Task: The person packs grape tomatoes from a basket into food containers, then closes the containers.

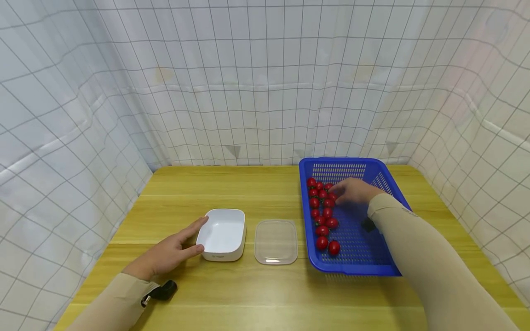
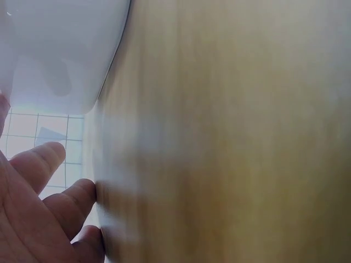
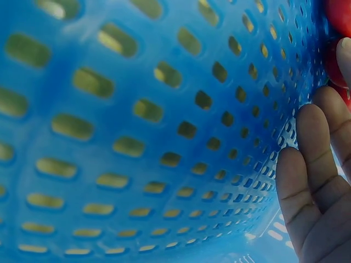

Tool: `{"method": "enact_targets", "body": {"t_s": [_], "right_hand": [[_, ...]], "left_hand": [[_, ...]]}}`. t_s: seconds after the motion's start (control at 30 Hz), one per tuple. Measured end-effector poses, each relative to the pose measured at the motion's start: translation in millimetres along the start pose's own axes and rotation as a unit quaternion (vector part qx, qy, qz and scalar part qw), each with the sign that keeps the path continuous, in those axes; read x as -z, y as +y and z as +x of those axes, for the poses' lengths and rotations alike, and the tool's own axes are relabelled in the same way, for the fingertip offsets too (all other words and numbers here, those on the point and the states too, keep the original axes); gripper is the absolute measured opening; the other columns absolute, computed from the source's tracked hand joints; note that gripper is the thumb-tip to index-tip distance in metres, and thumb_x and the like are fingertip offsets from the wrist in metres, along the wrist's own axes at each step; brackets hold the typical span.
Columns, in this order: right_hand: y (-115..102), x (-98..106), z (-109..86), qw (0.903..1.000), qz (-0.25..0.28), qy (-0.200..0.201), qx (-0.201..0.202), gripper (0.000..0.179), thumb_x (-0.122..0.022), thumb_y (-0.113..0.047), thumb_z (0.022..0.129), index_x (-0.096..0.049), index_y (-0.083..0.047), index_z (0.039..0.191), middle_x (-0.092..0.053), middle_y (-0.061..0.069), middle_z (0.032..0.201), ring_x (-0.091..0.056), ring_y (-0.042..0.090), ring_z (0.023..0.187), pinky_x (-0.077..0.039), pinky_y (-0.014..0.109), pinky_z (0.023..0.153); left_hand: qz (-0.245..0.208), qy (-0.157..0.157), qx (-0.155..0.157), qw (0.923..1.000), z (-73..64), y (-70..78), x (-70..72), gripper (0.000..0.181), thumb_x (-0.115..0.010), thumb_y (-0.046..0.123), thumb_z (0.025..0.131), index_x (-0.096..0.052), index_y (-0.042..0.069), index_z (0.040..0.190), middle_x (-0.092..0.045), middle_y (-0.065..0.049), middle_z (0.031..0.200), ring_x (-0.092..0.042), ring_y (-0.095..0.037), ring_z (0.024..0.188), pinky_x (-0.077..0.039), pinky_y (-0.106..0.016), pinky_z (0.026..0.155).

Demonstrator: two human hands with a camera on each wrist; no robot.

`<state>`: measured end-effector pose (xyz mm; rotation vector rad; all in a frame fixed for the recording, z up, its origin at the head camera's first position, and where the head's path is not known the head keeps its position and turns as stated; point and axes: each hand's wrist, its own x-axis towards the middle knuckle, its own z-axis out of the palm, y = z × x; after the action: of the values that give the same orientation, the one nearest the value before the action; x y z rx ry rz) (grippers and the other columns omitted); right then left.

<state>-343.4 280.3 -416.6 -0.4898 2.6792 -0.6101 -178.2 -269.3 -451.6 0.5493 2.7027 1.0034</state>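
Beside the white square box (image 1: 223,230), my left hand (image 1: 175,253) rests its index finger near the back left rim and its thumb at the front left corner. The box stands upright with nothing inside. Its white wall (image 2: 60,55) fills the upper left of the left wrist view, above the loosely spread fingers. My right hand (image 1: 356,191) reaches into the blue basket (image 1: 308,230). Its thumb and index finger lie apart on either side of a red cherry tomato (image 1: 332,196). In the right wrist view, tomatoes (image 3: 337,13) show only at the right edge, partly behind the thumb.
A clear flat lid (image 1: 276,241) lies on the wooden table (image 1: 227,294) between box and basket. Several more cherry tomatoes (image 1: 322,231) line the basket's left side. White gridded curtains (image 1: 265,92) surround the back and sides.
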Motion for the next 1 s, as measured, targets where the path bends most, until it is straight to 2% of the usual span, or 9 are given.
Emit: {"method": "enact_targets", "body": {"t_s": [0.13,0.37,0.7,1.0], "right_hand": [[-0.6,0.0,0.0,1.0000,-0.005,-0.007,0.000,0.047,-0.076,-0.015,0.094,-0.068,-0.006,0.139,-0.073,0.018,0.129,-0.068,0.037,0.122,-0.051,0.056,0.108],[-2.6,1.8,0.5,0.9996,-0.019,-0.016,0.010,0.048,-0.075,-0.015,0.093,-0.067,-0.003,0.138,-0.073,0.018,0.124,-0.069,0.035,0.116,-0.053,0.056,0.103],[-5.5,0.6,3.4,0.9995,-0.027,-0.018,0.007,0.049,-0.078,-0.016,0.090,-0.068,-0.004,0.137,-0.075,0.015,0.118,-0.070,0.030,0.108,-0.055,0.052,0.100],[-4.5,6.8,3.1,0.9996,-0.018,-0.009,0.017,0.044,-0.080,-0.018,0.084,-0.071,-0.005,0.125,-0.076,0.012,0.110,-0.071,0.026,0.100,-0.058,0.048,0.093]], "left_hand": [[-0.012,-0.002,-0.001,0.9999,-0.6,0.4,-0.4,0.076,-0.060,0.045,0.107,-0.019,0.034,0.170,-0.022,-0.013,0.176,-0.024,-0.045,0.159,-0.025,-0.068,0.122],[-0.015,-0.002,0.004,0.9999,-0.6,2.2,-0.6,0.076,-0.061,0.045,0.106,-0.020,0.033,0.170,-0.024,-0.010,0.175,-0.026,-0.043,0.159,-0.024,-0.067,0.123],[-0.018,-0.001,0.002,0.9998,-2.6,3.0,0.4,0.076,-0.061,0.045,0.106,-0.021,0.032,0.170,-0.024,-0.013,0.175,-0.024,-0.046,0.158,-0.024,-0.070,0.123],[-0.016,0.000,0.005,0.9999,-2.3,3.5,0.5,0.077,-0.062,0.046,0.106,-0.022,0.032,0.170,-0.024,-0.014,0.174,-0.025,-0.047,0.158,-0.025,-0.071,0.123]]}}
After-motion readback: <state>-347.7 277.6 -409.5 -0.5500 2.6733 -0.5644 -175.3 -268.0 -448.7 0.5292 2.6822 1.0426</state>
